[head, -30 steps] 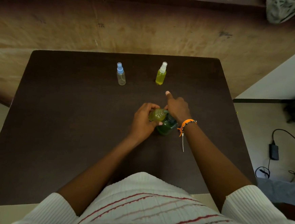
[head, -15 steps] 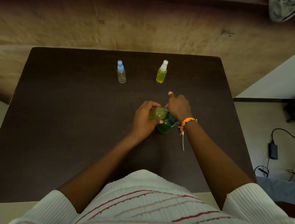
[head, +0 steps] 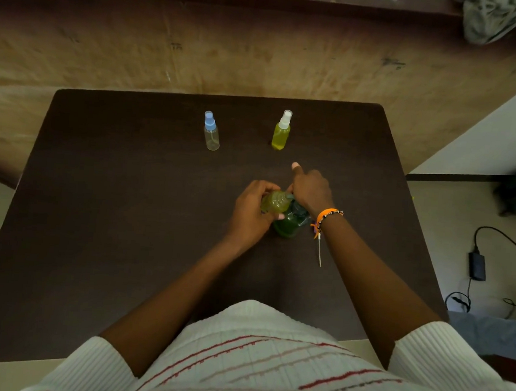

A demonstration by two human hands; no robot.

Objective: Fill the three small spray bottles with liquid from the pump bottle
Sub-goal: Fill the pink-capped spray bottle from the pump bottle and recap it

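Note:
A green pump bottle (head: 288,224) stands in the middle of the dark table (head: 110,214). My left hand (head: 249,214) grips a small bottle of yellow-green liquid (head: 274,202), tilted against the pump's spout. My right hand (head: 311,191) rests on the pump head, its index finger pointing away; the pump head is hidden under it. Farther back stand two capped spray bottles: a clear one with a blue cap (head: 211,131) on the left and one full of yellow liquid with a white cap (head: 282,131) on the right.
A thin white tube (head: 319,249) lies on the table by my right wrist. A wooden wall runs behind the table. A black power adapter with cables (head: 476,266) lies on the floor to the right.
Both hands stay at the pump bottle with the small bottle in the same place. Only the camera has shifted slightly.

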